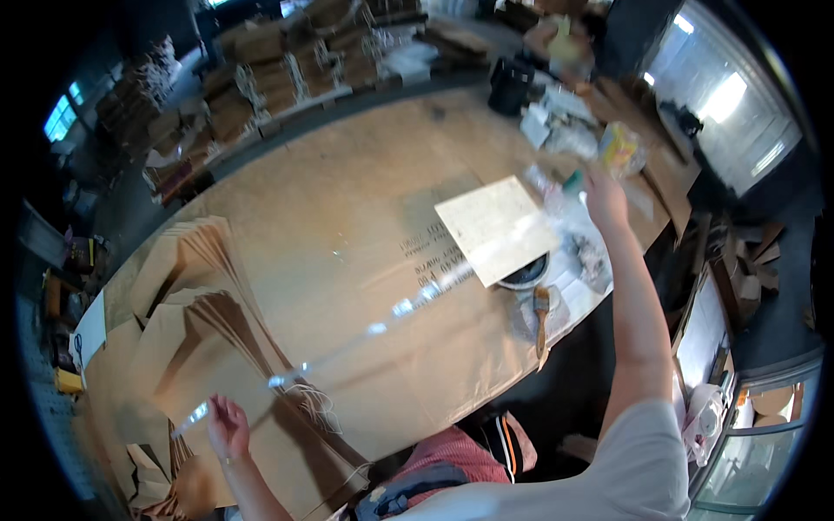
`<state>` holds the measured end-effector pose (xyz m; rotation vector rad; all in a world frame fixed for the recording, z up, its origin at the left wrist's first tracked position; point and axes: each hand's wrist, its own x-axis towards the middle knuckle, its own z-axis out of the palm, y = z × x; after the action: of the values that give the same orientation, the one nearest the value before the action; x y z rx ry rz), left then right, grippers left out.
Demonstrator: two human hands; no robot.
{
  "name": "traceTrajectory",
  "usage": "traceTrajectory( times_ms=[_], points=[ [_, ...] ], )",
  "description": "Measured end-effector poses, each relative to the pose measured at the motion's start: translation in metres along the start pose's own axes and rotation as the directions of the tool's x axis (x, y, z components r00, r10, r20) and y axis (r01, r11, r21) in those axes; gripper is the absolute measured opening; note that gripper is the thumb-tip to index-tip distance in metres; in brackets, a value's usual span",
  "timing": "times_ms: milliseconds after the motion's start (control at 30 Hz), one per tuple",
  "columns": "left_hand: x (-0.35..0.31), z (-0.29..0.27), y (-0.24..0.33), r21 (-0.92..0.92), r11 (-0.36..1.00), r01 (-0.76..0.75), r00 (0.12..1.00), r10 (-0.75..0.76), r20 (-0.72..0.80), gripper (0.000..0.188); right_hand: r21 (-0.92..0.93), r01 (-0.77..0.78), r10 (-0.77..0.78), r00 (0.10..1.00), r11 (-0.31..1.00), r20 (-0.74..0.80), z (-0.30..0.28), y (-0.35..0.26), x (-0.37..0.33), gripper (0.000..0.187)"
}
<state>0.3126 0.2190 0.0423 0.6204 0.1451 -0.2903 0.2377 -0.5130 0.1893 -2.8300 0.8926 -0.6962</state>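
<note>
A long, shiny strip of clear tape (376, 328) runs diagonally over the brown paper-covered table (347, 260). Its left end is at my left hand (228, 427), whose fingers are closed on it above a fanned stack of folded brown paper (234, 321). Far to the right, my right hand (605, 198) is closed at the strip's other end; blur hides the exact grip. Beside those fingers shows a small green piece (572, 180). Between the hands, a pale square board (497, 227) rests over a round dark-topped container (526, 273). A wooden-handled brush (541, 317) lies next to it.
White string (313, 406) lies on the paper stack. A black bucket (510, 85) and plastic packages (565, 122) stand at the far right of the table. Another person (563, 48) is beyond it. Piles of brown bundles (287, 65) fill the back. Scissors (79, 347) lie far left.
</note>
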Motion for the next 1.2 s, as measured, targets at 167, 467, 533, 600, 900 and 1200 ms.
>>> traceTrajectory(
  times_ms=[167,467,533,600,900,1200],
  points=[
    [0.134,0.011,-0.044,0.184,0.982,0.049,0.969,-0.002,-0.247,0.024,-0.140,0.255,-0.204,0.931,0.957,0.302,0.183,0.040,0.125,0.022],
    [0.238,-0.003,-0.056,0.492,0.861,0.128,0.929,0.069,-0.363,0.023,0.167,-0.024,-0.090,0.763,0.986,0.640,0.358,0.044,0.159,0.041],
    [0.250,-0.009,-0.097,0.531,0.810,0.249,0.895,0.017,-0.446,0.020,0.015,0.039,-0.037,0.649,0.999,0.760,0.386,0.087,0.159,0.048],
    [0.238,0.002,-0.138,0.582,0.686,0.437,0.825,-0.049,-0.562,0.017,-0.165,0.075,0.092,0.577,0.983,0.812,0.393,0.085,0.154,0.054],
    [0.269,0.041,-0.181,0.824,0.363,0.435,0.882,0.011,-0.470,0.015,-0.088,0.195,-0.155,0.928,0.977,0.339,0.284,0.034,0.159,0.037],
    [0.236,0.102,-0.198,0.922,-0.385,-0.042,0.991,-0.132,-0.010,0.056,0.341,-0.095,-0.216,0.611,0.935,0.762,0.217,-0.053,-0.150,0.014]
  ],
)
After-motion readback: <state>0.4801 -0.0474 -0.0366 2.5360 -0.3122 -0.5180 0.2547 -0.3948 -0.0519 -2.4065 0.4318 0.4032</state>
